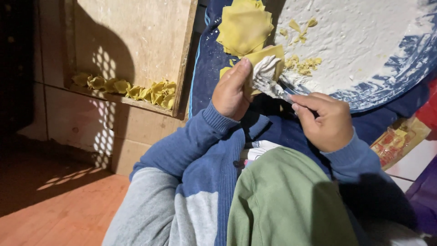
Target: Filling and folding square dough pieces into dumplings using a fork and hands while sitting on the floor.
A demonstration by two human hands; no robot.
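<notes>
Our left hand [232, 91] pinches a yellow wrapper [268, 55] at twelve o'clock, just below the wrapper stack [245, 27], while our right hand [325, 119] grips a filling-coated spoon [268, 77] touching it.

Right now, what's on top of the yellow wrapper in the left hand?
A lump of white filling sits on the wrapper, pressed by a utensil held in the right hand. The left hand covers the wrapper's lower part.

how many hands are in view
2. The left hand holds a yellow wrapper below the wrapper stack; the right hand holds a spreader against it.
</notes>
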